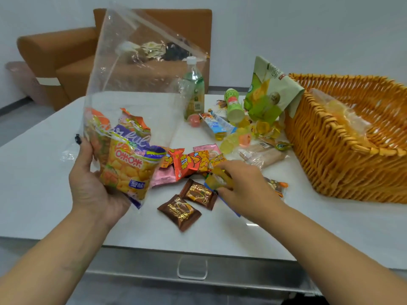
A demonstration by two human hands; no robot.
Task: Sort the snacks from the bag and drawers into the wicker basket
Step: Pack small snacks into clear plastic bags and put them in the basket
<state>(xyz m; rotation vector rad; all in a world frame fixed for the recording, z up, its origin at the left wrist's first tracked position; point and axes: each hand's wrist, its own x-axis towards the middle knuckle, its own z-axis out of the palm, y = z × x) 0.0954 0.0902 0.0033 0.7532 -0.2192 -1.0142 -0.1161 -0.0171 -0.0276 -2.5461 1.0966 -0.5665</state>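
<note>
While the left hand (97,183) grips the clear bag (136,69), snack packs inside, the right hand (244,183) pinches a yellow sweet (217,180) among snacks strewn beside the wicker basket (343,150); sorting is barely begun.

Head camera looks forward and down, close over the table (44,183).

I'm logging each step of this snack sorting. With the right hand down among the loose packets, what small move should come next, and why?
Probably lift the right hand with the small yellow packet it pinches and carry it right to the wicker basket, which is open-topped and close by. The left hand already holds the clear bag up.
</note>
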